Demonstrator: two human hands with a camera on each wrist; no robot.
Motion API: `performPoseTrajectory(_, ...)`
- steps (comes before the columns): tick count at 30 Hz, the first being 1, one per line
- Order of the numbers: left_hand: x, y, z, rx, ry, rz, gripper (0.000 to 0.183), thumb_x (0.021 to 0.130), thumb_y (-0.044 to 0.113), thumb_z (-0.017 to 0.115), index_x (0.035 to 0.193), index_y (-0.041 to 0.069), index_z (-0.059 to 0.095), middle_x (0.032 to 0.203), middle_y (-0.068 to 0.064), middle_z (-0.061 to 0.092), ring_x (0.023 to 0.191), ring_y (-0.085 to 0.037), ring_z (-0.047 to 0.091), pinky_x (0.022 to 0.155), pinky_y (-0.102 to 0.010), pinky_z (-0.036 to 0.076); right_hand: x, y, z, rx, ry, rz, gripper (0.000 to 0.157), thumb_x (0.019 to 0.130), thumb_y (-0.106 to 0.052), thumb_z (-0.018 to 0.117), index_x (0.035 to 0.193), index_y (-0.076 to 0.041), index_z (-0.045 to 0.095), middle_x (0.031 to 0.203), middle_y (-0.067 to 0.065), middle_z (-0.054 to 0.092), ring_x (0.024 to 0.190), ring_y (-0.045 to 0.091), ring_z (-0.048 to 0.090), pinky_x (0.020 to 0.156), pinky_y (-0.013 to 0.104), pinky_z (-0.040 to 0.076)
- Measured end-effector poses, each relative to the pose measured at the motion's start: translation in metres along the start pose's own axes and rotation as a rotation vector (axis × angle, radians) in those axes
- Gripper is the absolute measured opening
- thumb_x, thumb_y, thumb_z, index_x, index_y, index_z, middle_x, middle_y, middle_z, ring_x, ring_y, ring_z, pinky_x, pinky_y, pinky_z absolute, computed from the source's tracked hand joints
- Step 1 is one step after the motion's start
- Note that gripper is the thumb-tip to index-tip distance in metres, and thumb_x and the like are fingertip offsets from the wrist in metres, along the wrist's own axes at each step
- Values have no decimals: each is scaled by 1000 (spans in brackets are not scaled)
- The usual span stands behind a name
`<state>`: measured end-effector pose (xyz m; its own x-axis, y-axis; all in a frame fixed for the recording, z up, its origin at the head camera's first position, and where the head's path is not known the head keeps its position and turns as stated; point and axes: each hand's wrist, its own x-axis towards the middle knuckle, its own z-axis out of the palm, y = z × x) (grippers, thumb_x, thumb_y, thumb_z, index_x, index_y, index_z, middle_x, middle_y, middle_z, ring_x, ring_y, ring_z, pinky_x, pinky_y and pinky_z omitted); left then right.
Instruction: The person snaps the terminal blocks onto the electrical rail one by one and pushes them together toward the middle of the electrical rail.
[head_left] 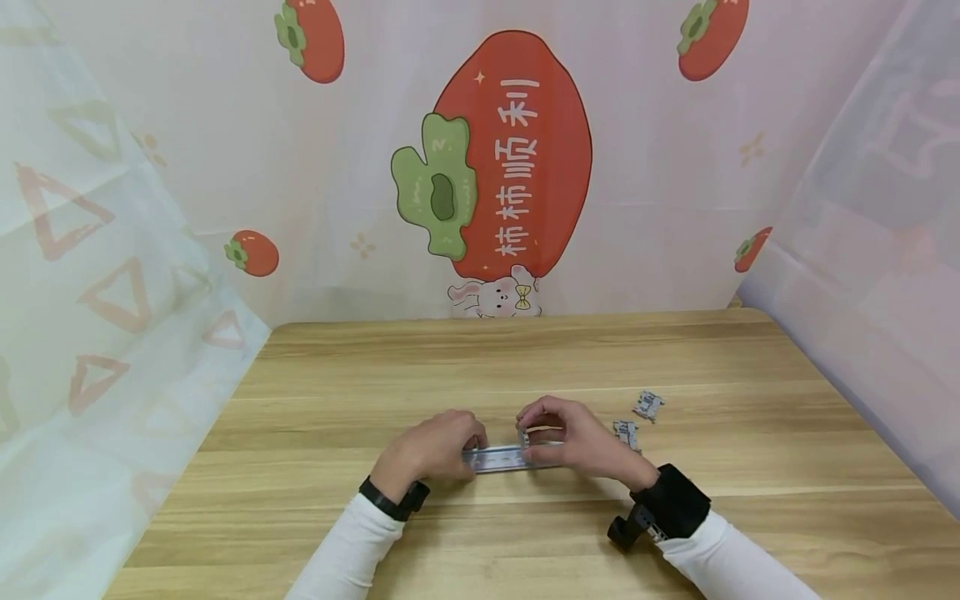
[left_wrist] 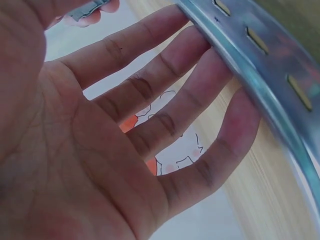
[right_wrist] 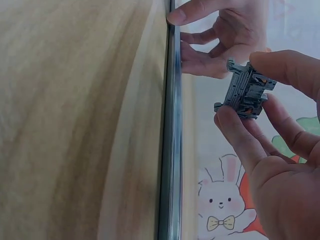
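At the wooden table [head_left: 337, 375], a slotted metal rail [head_left: 497, 459] is gripped near its left end by the left hand [head_left: 435, 446], fingers bent; over it the right hand [head_left: 576, 437], half-curled, pinches a grey block [right_wrist: 242, 95], seemingly to position it; the next move calls for squaring block to rail.

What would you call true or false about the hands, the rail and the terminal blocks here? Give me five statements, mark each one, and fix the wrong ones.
1. The left hand holds the slotted metal DIN rail. True.
2. The right hand is empty. False: its fingers pinch a gray terminal block.
3. The pinched block is clipped onto the rail. False: the right wrist view shows it apart from the rail.
4. Two more terminal blocks lie on the wooden tabletop. True.
5. Both sleeves are black. False: they are white.
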<state>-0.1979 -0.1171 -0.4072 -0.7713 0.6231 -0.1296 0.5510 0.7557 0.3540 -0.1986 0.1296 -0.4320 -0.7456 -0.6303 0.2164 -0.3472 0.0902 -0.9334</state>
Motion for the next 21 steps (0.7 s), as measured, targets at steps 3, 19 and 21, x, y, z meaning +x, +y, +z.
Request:
performPoseTrajectory(3,0,0,0,-3,-1,-4,27,68,19,77,92,15,65,82,6,56,69,-8,50,60,-24,41,0,0,3,1,-4,6,37,76,-12,71,106,0,54,116,22,50,110,34,53,88,35,42)
performPoseTrajectory(19,-3,4,-1,-12,-4,-27,27,68,15,75,93,13,65,84,4,57,70,-9,51,61,-24,41,0,-17,18,30,-21,20,35,75,2,68,106,8,51,117,28,46,110,44,49,89,44,41)
performPoseTrajectory(21,-3,4,-2,-10,-3,-25,27,68,15,75,93,13,65,84,4,57,70,-9,51,61,-24,41,0,-23,20,22,-18,22,34,76,2,68,105,8,51,117,28,47,110,44,49,89,45,40)
